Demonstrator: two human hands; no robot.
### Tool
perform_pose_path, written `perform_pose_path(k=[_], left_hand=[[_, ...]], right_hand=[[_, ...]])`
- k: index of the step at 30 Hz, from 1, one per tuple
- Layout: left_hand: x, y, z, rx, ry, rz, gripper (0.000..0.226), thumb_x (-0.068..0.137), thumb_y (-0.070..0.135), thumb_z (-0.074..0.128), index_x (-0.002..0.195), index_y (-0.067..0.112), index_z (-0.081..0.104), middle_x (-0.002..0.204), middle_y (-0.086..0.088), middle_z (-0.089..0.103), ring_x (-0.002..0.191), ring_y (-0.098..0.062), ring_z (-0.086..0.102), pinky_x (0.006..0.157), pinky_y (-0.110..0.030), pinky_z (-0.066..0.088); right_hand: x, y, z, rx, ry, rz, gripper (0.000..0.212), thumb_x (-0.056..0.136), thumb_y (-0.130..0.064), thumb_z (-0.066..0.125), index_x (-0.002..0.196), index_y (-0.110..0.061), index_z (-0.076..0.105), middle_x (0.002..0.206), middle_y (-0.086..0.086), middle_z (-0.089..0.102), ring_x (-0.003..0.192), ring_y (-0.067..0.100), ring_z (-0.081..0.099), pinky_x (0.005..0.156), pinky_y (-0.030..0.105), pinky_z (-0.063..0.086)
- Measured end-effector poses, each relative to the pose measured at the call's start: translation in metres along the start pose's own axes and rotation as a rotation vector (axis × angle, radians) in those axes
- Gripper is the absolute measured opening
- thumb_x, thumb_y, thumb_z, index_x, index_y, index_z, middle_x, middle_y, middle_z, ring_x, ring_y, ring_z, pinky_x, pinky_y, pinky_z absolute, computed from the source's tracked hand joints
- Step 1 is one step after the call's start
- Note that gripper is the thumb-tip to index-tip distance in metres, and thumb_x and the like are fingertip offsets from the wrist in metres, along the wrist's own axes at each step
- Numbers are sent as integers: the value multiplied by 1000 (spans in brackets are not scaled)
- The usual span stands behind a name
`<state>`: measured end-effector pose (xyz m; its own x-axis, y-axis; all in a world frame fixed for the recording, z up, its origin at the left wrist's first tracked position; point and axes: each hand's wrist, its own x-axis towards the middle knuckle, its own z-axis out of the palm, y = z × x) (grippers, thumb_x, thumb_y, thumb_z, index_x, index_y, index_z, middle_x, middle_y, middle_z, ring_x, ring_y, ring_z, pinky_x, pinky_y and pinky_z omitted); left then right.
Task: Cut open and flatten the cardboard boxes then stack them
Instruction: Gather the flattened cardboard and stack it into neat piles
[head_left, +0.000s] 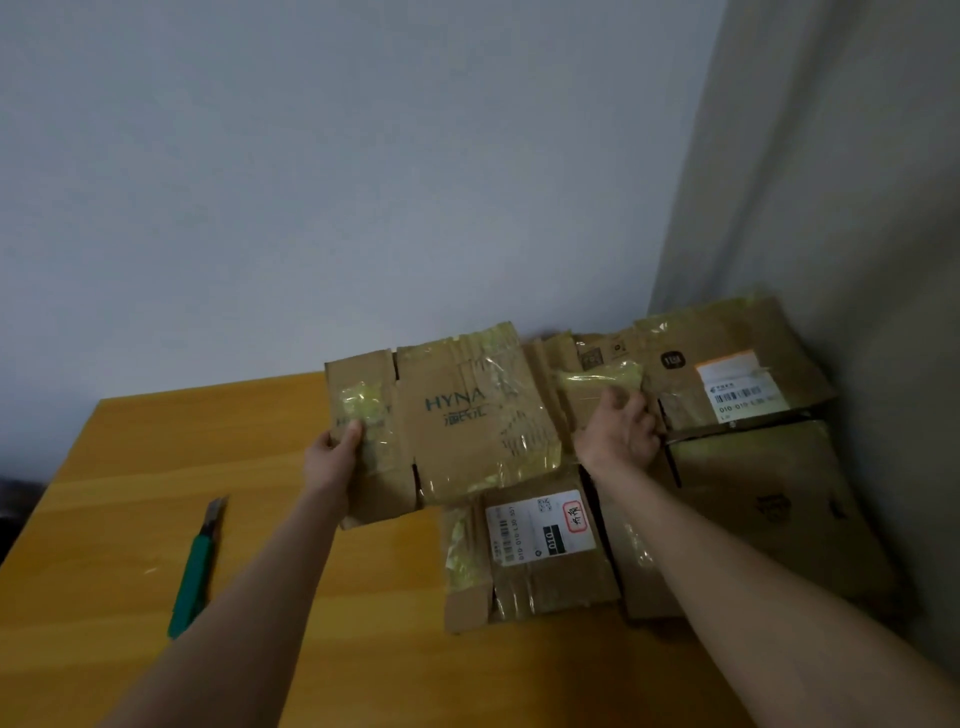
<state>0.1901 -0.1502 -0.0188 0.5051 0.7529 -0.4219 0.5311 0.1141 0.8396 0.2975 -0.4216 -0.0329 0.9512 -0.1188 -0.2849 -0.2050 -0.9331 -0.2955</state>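
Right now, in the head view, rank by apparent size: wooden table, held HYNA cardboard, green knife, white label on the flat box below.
1. wooden table
2. HYNA cardboard
3. green knife and white label: unranked; knife longer, label broader.

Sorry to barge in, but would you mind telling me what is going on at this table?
A person holds a flattened cardboard box marked HYNA in both hands: the left hand grips its left edge and the right hand its right edge, above the wooden table. Other flattened boxes lie piled in the corner to the right. A green utility knife lies on the table, untouched.
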Motion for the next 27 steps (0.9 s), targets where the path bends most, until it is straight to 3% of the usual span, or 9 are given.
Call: perform_pose_path(k=[4,7,12,17,20,23,25,27], left_hand=[[-3,-8,29,25,-22,-11,49,94,35,60,131,3,51,124,-17,58,111,-36,55,87,-42,45],[-3,-10,34,30,-11,-27,47,95,33,59,129,1,52,123,-18,58,112,-37,55,86,-42,44],[0,-8,17,-16,55,-21,43,96,32,57,128,4,53,114,-13,58,113,-36,55,88,-43,45],[9,-7,-16,-21,201,-17,45,96,35,56,131,6,52,125,-16,58,114,-37,55,92,-47,46],[9,-14,-28,-32,232,-36,47,97,35,55,133,6,50,128,-17,56,116,-38,53,94,-49,45],[1,-16,-35,-59,278,-47,46,98,34,53,133,5,50,129,-18,56,116,-38,53,91,-43,43],[-2,-12,-41,-97,306,-49,46,98,34,52,133,4,50,129,-17,55,117,-37,52,91,-42,42],[0,-7,-51,-118,338,-52,46,98,36,51,134,6,49,128,-15,55,117,-38,52,90,-43,42]], right_hand=[[9,7,5,300,0,81,61,88,-16,63,141,-18,31,143,17,29,114,36,51,85,41,53],[13,8,6,455,-60,133,54,90,-16,63,138,-11,38,137,18,39,114,35,54,85,39,50],[15,3,4,319,-85,166,42,94,-21,57,131,-11,42,130,17,47,113,35,54,82,41,49],[11,-1,19,279,-135,156,29,93,-23,59,118,-12,46,108,10,65,97,30,65,73,36,51],[7,-7,25,381,-49,142,17,94,-27,57,104,-14,55,98,6,67,87,26,66,72,36,55],[6,-22,15,533,105,89,10,98,-27,49,98,-17,52,93,4,64,84,25,64,68,35,52],[8,-39,2,735,192,64,3,98,-21,48,99,-18,48,99,7,63,92,29,64,73,42,54],[6,-56,-12,941,224,74,11,98,-15,47,109,-14,48,108,10,62,98,31,62,81,47,53]])
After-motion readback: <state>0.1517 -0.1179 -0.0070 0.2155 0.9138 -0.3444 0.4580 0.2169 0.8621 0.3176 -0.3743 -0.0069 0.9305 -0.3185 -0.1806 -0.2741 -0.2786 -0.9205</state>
